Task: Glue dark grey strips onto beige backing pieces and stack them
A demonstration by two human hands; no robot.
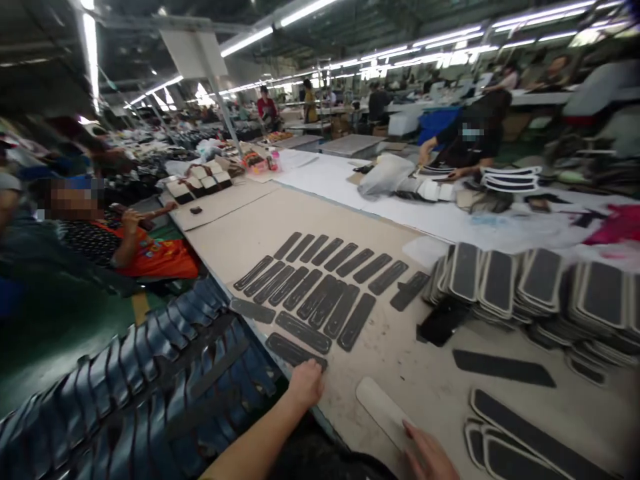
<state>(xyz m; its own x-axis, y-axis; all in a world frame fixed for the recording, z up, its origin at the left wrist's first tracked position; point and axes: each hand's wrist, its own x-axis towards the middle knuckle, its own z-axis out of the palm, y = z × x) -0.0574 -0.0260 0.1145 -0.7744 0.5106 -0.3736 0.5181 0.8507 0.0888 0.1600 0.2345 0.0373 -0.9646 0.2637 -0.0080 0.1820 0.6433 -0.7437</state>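
My left hand (306,384) is closed at the right end of a dark grey rounded strip (293,350) near the table's left edge. With its fingers on the near end, my right hand (427,453) holds a cream-coloured rounded strip (380,405) low over the table. Beyond my left hand lie rows of dark grey strips (320,300), several with shiny lines along them that look like glue. To the right, a bare dark strip (503,368) rests by itself. Cream-edged dark pieces (530,433) overlap near my right hand.
Stacks of cream-bordered dark panels (495,283) stand at the right, beside a shiny black object (443,321). Blue-black glossy pieces (115,373) are piled below the table's left edge. One person (133,233) sits at left; another (465,143) works across the table.
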